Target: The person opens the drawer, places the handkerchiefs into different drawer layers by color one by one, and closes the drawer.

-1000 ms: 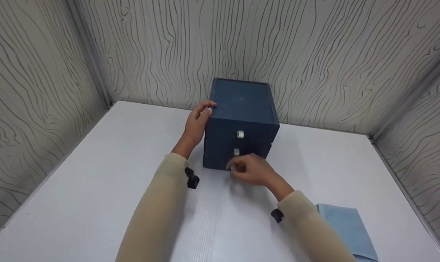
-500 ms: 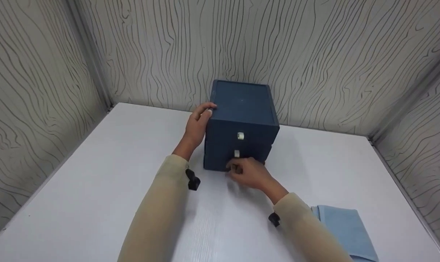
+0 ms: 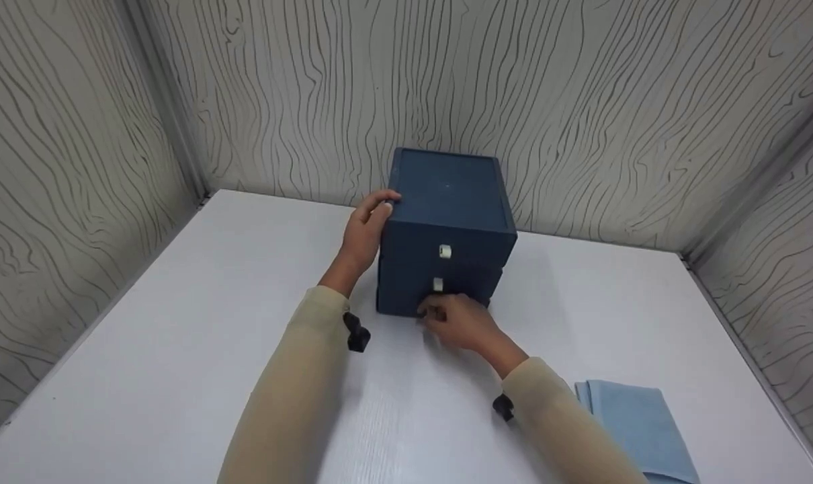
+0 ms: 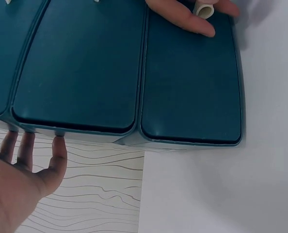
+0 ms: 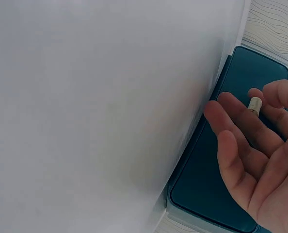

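Note:
A dark blue cabinet (image 3: 450, 191) with three stacked drawers stands on the white table, its front towards me. My left hand (image 3: 361, 235) steadies its left side near the top edge. In the left wrist view, the outstretched fingertips (image 4: 59, 141) press against that side. My right hand (image 3: 465, 324) is low at the front, thumb and forefinger pinching the small pale knob (image 5: 255, 105) of the bottom drawer (image 4: 192, 87). That drawer's face is about level with the others. Above it show the middle knob (image 3: 438, 284) and the top knob (image 3: 445, 251).
A folded light blue cloth (image 3: 638, 423) lies at the front right, beside the right sleeve. Wood-grain patterned panels (image 3: 312, 87) enclose the white table (image 3: 178, 323) at the back and both sides.
My right hand has moved slightly forward to the cabinet with the bottom knob, and the bottom drawer has slid in a little. The left hand holds its place.

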A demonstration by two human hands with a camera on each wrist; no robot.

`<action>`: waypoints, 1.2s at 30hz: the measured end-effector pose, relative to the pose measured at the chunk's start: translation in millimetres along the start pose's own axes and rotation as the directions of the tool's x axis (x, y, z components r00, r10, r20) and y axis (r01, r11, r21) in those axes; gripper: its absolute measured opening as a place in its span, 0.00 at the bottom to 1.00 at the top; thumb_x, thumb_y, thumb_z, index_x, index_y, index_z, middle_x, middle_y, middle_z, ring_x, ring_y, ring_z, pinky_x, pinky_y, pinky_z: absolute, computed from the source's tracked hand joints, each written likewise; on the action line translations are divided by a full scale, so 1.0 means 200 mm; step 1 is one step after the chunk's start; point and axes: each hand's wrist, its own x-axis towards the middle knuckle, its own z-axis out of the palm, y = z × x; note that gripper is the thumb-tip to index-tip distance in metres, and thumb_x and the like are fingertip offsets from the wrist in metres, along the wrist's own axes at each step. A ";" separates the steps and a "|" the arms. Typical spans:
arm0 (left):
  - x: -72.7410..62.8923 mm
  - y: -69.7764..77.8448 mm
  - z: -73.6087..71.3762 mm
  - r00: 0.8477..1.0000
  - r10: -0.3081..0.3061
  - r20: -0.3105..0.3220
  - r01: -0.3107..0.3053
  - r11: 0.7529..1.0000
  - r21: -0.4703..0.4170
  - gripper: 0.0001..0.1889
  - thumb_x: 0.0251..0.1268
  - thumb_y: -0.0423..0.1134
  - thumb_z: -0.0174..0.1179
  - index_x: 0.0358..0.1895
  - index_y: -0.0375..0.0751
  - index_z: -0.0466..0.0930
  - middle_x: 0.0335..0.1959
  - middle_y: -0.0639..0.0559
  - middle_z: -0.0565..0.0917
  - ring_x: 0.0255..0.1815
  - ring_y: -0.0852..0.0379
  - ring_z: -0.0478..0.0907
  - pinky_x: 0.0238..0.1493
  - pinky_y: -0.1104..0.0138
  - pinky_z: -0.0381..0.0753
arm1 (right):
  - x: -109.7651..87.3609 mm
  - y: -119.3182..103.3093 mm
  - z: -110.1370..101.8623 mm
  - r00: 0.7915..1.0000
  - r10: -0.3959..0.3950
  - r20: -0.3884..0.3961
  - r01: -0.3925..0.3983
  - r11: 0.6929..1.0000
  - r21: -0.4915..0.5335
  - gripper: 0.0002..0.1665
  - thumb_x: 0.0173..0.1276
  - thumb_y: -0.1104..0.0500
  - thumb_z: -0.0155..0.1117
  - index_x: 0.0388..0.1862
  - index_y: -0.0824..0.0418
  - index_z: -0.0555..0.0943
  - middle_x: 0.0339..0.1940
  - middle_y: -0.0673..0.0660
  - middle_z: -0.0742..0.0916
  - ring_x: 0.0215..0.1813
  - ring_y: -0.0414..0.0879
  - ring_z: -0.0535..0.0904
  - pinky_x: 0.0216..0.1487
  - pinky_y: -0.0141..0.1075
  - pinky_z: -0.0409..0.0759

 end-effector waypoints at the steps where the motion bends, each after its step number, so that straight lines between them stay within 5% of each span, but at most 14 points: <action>1: 0.00 0.00 0.00 1.000 0.002 0.001 -0.002 1.000 0.004 0.16 0.76 0.42 0.42 0.58 0.44 0.75 0.65 0.48 0.70 0.40 0.58 0.73 0.47 0.62 0.71 | 0.00 0.00 0.00 1.000 0.009 0.005 -0.009 1.000 -0.010 0.11 0.65 0.54 0.60 0.44 0.49 0.85 0.29 0.44 0.84 0.28 0.38 0.73 0.33 0.35 0.73; 5: 0.00 0.01 0.00 1.000 0.007 0.007 -0.007 1.000 0.008 0.17 0.76 0.42 0.41 0.58 0.44 0.75 0.60 0.48 0.71 0.19 0.58 0.55 0.32 0.64 0.65 | 0.00 0.00 0.00 1.000 0.028 0.014 -0.027 0.999 -0.043 0.09 0.66 0.53 0.61 0.43 0.47 0.85 0.26 0.43 0.82 0.28 0.39 0.72 0.32 0.36 0.72; 9: 0.00 0.01 0.00 1.000 0.017 0.000 -0.017 1.000 0.001 0.16 0.76 0.41 0.41 0.58 0.44 0.75 0.44 0.52 0.74 0.18 0.60 0.55 0.30 0.65 0.66 | 0.01 0.00 -0.01 1.000 0.012 0.008 -0.012 0.999 -0.036 0.07 0.66 0.53 0.62 0.41 0.49 0.85 0.28 0.44 0.82 0.28 0.40 0.73 0.33 0.37 0.73; 14: 0.00 0.00 0.00 1.000 0.021 -0.008 -0.021 1.000 -0.004 0.16 0.76 0.41 0.42 0.57 0.45 0.76 0.22 0.55 0.64 0.17 0.59 0.55 0.29 0.65 0.65 | 0.00 0.01 -0.01 1.000 -0.008 0.009 0.008 1.000 -0.015 0.08 0.66 0.55 0.60 0.40 0.50 0.85 0.28 0.44 0.83 0.28 0.39 0.73 0.32 0.36 0.73; 20: 0.00 0.00 0.00 1.000 0.011 -0.006 -0.011 1.000 -0.004 0.16 0.76 0.41 0.42 0.57 0.45 0.76 0.24 0.53 0.65 0.17 0.60 0.54 0.28 0.66 0.65 | 0.00 0.02 -0.01 0.998 -0.035 0.047 0.033 0.999 0.040 0.09 0.64 0.57 0.58 0.40 0.52 0.85 0.27 0.44 0.84 0.26 0.36 0.76 0.31 0.34 0.75; 25: 0.00 0.02 -0.01 1.000 0.003 0.010 -0.002 1.000 -0.016 0.17 0.76 0.40 0.41 0.59 0.41 0.75 0.42 0.54 0.73 0.18 0.61 0.56 0.30 0.66 0.65 | -0.02 0.02 -0.01 0.996 -0.044 0.083 0.038 0.997 0.070 0.10 0.64 0.57 0.58 0.41 0.52 0.85 0.30 0.45 0.86 0.27 0.36 0.77 0.34 0.36 0.77; 28: -0.03 0.08 -0.01 1.000 -0.006 0.026 0.007 1.000 -0.022 0.18 0.76 0.39 0.41 0.59 0.37 0.74 0.39 0.56 0.73 0.18 0.62 0.57 0.30 0.66 0.66 | -0.03 0.01 -0.02 0.995 -0.051 0.087 0.045 0.997 0.065 0.11 0.64 0.58 0.58 0.41 0.52 0.85 0.32 0.45 0.86 0.29 0.36 0.77 0.35 0.35 0.77; 32: -0.06 0.16 -0.01 0.999 -0.013 0.049 0.014 1.000 -0.022 0.19 0.75 0.37 0.40 0.60 0.34 0.73 0.19 0.57 0.64 0.16 0.62 0.55 0.28 0.67 0.64 | -0.04 0.01 -0.02 0.994 -0.051 0.098 0.043 0.995 0.086 0.11 0.65 0.58 0.58 0.40 0.52 0.86 0.31 0.45 0.87 0.27 0.35 0.79 0.33 0.34 0.77; 36: -0.07 0.17 0.00 0.999 -0.007 0.050 0.009 0.999 -0.040 0.19 0.75 0.37 0.40 0.60 0.34 0.73 0.14 0.59 0.60 0.16 0.63 0.55 0.28 0.65 0.64 | -0.05 0.00 -0.02 0.993 -0.063 0.104 0.053 0.994 0.097 0.10 0.65 0.59 0.58 0.39 0.53 0.86 0.29 0.45 0.87 0.25 0.35 0.79 0.31 0.34 0.77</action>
